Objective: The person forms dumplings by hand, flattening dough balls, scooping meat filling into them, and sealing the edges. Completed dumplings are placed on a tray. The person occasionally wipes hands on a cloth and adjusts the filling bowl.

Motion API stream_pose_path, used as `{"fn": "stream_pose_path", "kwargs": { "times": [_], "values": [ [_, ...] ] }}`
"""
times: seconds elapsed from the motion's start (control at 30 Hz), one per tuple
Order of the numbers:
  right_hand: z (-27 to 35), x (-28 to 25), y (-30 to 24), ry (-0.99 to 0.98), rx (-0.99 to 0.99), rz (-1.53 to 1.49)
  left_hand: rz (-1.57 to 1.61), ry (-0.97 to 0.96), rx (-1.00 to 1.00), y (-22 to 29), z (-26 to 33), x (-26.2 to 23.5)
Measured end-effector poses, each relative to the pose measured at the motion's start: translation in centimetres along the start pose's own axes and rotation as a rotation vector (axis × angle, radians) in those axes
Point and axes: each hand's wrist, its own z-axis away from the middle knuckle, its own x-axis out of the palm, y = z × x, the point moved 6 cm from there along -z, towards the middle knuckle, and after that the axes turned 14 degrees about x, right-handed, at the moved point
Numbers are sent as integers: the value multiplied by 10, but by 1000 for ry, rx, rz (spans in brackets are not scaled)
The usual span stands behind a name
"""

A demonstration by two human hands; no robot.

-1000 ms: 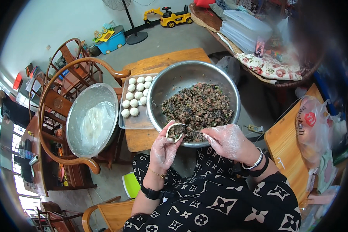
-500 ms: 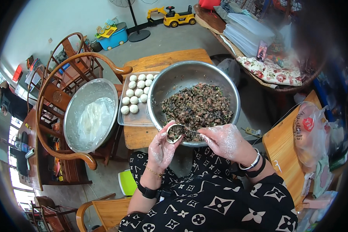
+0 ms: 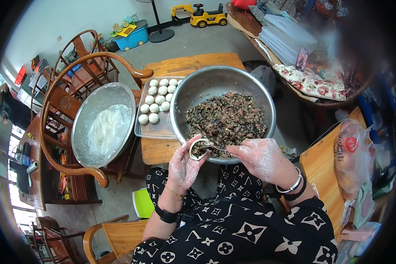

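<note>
A dough wrapper point(image 3: 198, 148) is cupped in the left hand point(image 3: 185, 163) at the bench's near edge, while filling is pressed in with a utensil point(image 3: 218, 149) pinched by the right hand's point(image 3: 260, 158) fingers; overfilling could tear it.

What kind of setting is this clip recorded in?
Most likely a room in a home, used for making food by hand. A toy ride-on car stands on the bare floor, carved wooden armchairs crowd the left, and a steel bowl of filling sits on a small wooden table.
</note>
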Motion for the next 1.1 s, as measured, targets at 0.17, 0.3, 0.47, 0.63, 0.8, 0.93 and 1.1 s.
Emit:
{"fn": "stream_pose_path", "kwargs": {
  "times": [0.17, 0.3, 0.47, 0.63, 0.8, 0.93, 1.1],
  "values": [
    [0, -2, -8, -20, -12, 0, -1, -19, -9, 1, 1, 3],
    [-1, 8, -2, -1, -3, -46, -9, -15, -13, -1, 1, 3],
    [4, -9, 3, 29, 55, -106, 47, 22, -11, 1, 3, -1],
    [-2, 0, 6, -35, 61, 3, 59, 24, -10, -2, 5, 4],
    [-1, -10, 0, 3, 38, -63, 72, -19, -11, 0, 2, -1],
    [-2, -2, -2, -12, 42, -45, 34, -38, -27, 1, 3, 2],
    [0, -5, 0, 36, 73, -32, 53, -15, -6, 3, 4, 3]
  ]
}}
